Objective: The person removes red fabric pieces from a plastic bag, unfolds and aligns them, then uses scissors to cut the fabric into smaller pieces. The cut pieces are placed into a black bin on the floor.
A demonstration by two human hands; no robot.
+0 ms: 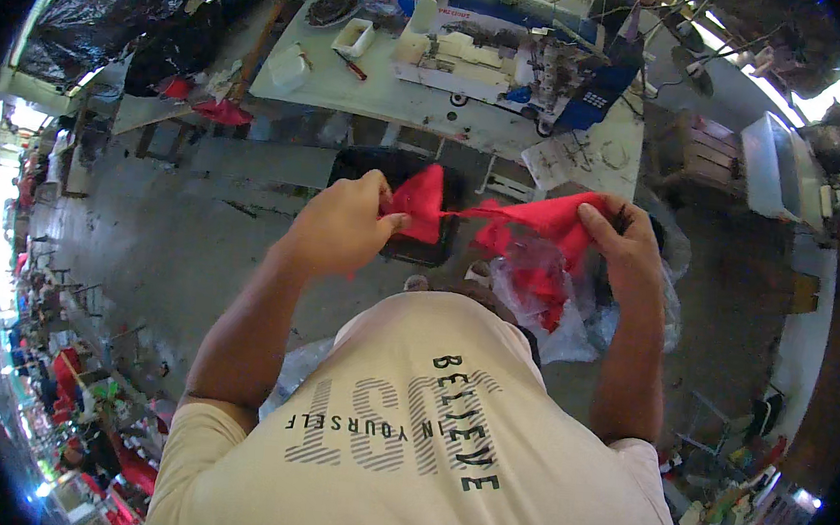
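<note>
A piece of red fabric is stretched between both of my hands in front of my chest. My left hand pinches one end, where the cloth bunches into a small red fold. My right hand grips the other end, thumb on top. Below the right hand hangs a clear plastic bag with more red cloth inside. My cream T-shirt fills the lower middle of the view.
A white work table carries a blue and white sewing machine, a small white tray and a cup. A black bin stands under its front edge. Grey concrete floor lies to the left; a white box sits right.
</note>
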